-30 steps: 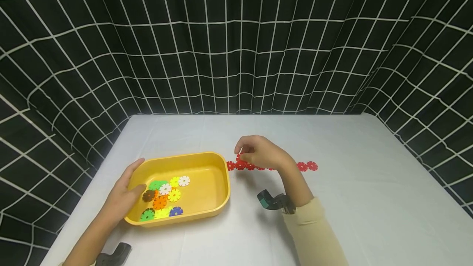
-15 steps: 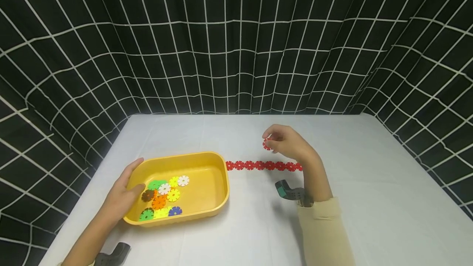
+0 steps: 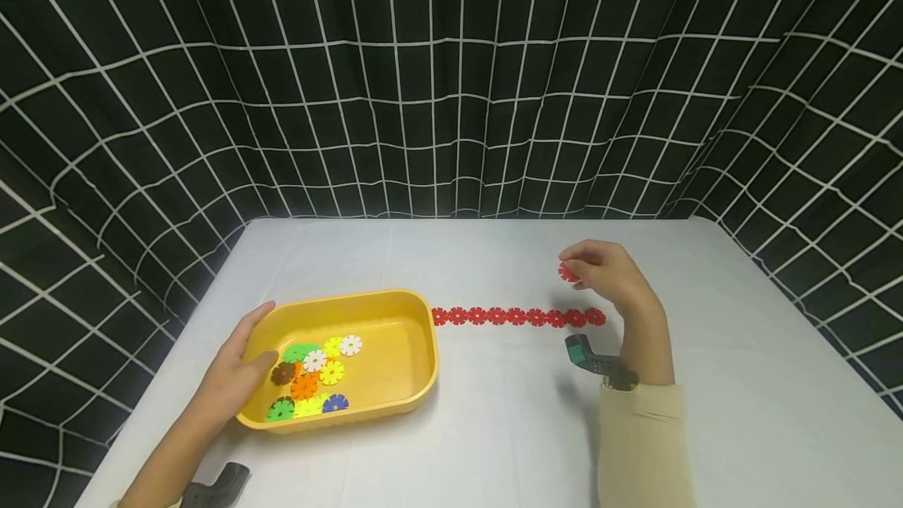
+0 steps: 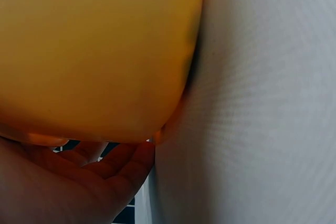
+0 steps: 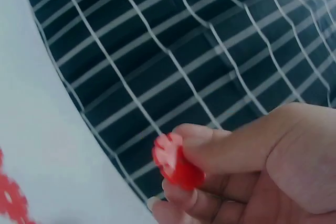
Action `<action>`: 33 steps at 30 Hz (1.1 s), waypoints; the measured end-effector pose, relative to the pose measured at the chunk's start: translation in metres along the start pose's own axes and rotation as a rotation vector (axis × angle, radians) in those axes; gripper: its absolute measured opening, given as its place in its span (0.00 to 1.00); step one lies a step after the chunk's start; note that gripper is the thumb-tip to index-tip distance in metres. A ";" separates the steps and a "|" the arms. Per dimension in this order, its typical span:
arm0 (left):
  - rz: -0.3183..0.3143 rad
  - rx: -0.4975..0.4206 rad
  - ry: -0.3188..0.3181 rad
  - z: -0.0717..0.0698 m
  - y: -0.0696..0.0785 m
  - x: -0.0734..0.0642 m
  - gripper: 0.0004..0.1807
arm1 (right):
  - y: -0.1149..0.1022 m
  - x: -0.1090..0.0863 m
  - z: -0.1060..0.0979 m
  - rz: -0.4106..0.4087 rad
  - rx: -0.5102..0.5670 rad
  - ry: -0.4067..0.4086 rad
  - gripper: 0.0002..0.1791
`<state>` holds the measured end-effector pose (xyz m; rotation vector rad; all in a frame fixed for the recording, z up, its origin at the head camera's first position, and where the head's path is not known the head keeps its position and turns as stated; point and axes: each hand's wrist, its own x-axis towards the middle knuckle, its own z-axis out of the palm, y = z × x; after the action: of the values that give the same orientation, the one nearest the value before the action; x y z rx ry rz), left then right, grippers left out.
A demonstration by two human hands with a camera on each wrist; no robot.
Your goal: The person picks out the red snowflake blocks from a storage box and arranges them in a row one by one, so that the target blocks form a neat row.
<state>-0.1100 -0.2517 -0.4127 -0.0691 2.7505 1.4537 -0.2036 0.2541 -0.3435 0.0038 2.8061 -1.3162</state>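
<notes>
My right hand [image 3: 605,271] pinches a red notched plastic disc [image 5: 176,158] between thumb and fingers, raised above the table. Beneath it, a row of red notched discs [image 3: 497,316] lies on the cloth, running right from the yellow tray [image 3: 416,300]. My left hand [image 3: 236,371] grips the tray's left end, thumb over the rim and fingers along the outside wall. In the left wrist view the fingers [image 4: 128,169] sit against the tray's outer side. Inside the tray are several loose discs: a white disc [image 3: 350,346], an orange disc [image 3: 304,386], a blue disc [image 3: 335,403], plus green, yellow and brown ones.
A white cloth [image 3: 494,445] covers the table. Behind and around the sides hangs a black curtain with a white grid [image 3: 451,85]. Each wrist wears a dark camera mount; the right camera mount [image 3: 600,363] hangs over the cloth.
My right hand has moved right along the red row with a red disc between its fingers, uncovering the row's right end. The left hand and the tray stay in place.
</notes>
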 end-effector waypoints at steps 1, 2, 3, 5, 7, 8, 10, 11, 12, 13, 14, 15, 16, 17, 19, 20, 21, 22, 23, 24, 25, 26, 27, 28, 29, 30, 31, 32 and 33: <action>0.000 0.001 0.000 0.000 0.000 0.000 0.42 | 0.005 0.000 -0.003 0.029 0.008 0.006 0.17; 0.001 0.001 0.000 -0.001 0.000 0.000 0.42 | 0.010 -0.001 -0.005 0.056 0.011 0.012 0.18; 0.000 0.001 0.000 -0.001 0.001 -0.001 0.42 | 0.015 -0.001 -0.007 0.091 0.012 0.016 0.18; 0.002 0.005 0.002 -0.002 0.002 -0.002 0.42 | 0.022 -0.001 -0.011 0.168 0.000 0.023 0.19; -0.001 0.005 0.004 -0.003 0.002 -0.003 0.42 | 0.028 -0.001 -0.014 0.246 -0.034 0.029 0.20; -0.001 0.003 0.004 -0.004 0.002 -0.003 0.42 | 0.030 -0.001 -0.015 0.277 -0.053 0.033 0.20; 0.000 0.001 0.005 -0.005 0.001 -0.004 0.42 | 0.034 -0.001 -0.017 0.337 -0.094 0.032 0.20; 0.001 0.000 0.005 -0.005 0.001 -0.004 0.42 | 0.036 -0.001 -0.018 0.367 -0.108 0.030 0.19; 0.000 -0.002 0.002 -0.006 0.000 -0.004 0.42 | 0.039 -0.002 -0.018 0.387 -0.124 0.027 0.18; -0.002 -0.002 0.001 -0.006 0.000 -0.004 0.42 | 0.040 -0.003 -0.019 0.403 -0.141 0.022 0.17; 0.000 -0.001 0.002 -0.006 0.000 -0.004 0.42 | 0.043 -0.003 -0.020 0.414 -0.153 0.017 0.17; 0.000 0.000 0.001 -0.006 -0.001 -0.004 0.42 | 0.044 -0.004 -0.020 0.424 -0.163 0.011 0.16; 0.002 0.000 0.003 -0.006 -0.001 -0.004 0.42 | 0.046 -0.004 -0.021 0.431 -0.168 0.007 0.16; 0.001 -0.001 0.002 -0.006 -0.001 -0.004 0.42 | 0.047 -0.005 -0.021 0.434 -0.171 0.003 0.15; 0.001 -0.005 0.002 -0.006 -0.002 -0.004 0.42 | 0.050 -0.005 -0.022 0.433 -0.173 -0.008 0.14; 0.003 -0.006 0.003 -0.005 -0.002 -0.004 0.42 | 0.051 -0.005 -0.022 0.433 -0.166 -0.012 0.14; 0.003 -0.007 0.004 -0.005 -0.002 -0.004 0.42 | 0.052 -0.005 -0.021 0.432 -0.161 -0.017 0.13; 0.003 -0.008 0.005 -0.005 -0.002 -0.004 0.42 | 0.052 -0.005 -0.021 0.435 -0.155 -0.023 0.13; 0.000 -0.011 0.002 -0.005 -0.002 -0.004 0.42 | 0.053 -0.005 -0.021 0.438 -0.150 -0.028 0.13; 0.000 -0.011 0.002 -0.005 -0.002 -0.004 0.42 | 0.054 -0.005 -0.020 0.441 -0.143 -0.031 0.13; -0.004 -0.013 0.001 -0.004 -0.002 -0.004 0.42 | 0.054 -0.004 -0.020 0.445 -0.137 -0.033 0.13; -0.005 -0.013 0.002 -0.004 -0.002 -0.004 0.42 | 0.054 -0.005 -0.019 0.446 -0.139 -0.032 0.14; -0.008 -0.012 0.002 -0.004 -0.001 -0.004 0.42 | 0.055 -0.004 -0.019 0.449 -0.143 -0.030 0.14; -0.008 -0.012 0.003 -0.004 -0.001 -0.004 0.42 | 0.055 -0.004 -0.018 0.450 -0.147 -0.027 0.15; -0.010 -0.014 0.001 -0.004 -0.001 -0.004 0.42 | 0.055 -0.004 -0.018 0.449 -0.154 -0.023 0.15; -0.010 -0.015 -0.001 -0.004 -0.001 -0.004 0.42 | 0.055 -0.004 -0.017 0.447 -0.164 -0.018 0.16; -0.011 -0.015 -0.003 -0.004 -0.001 -0.003 0.42 | 0.054 -0.004 -0.017 0.445 -0.175 -0.015 0.16; -0.010 -0.013 -0.001 -0.004 -0.001 -0.003 0.42 | 0.054 -0.005 -0.017 0.443 -0.188 -0.013 0.16; -0.010 -0.013 -0.003 -0.004 -0.001 -0.002 0.42 | 0.054 -0.005 -0.017 0.446 -0.193 -0.012 0.16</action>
<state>-0.1075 -0.2552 -0.4117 -0.0802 2.7344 1.4681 -0.1979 0.3015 -0.3736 0.5748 2.6854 -0.9376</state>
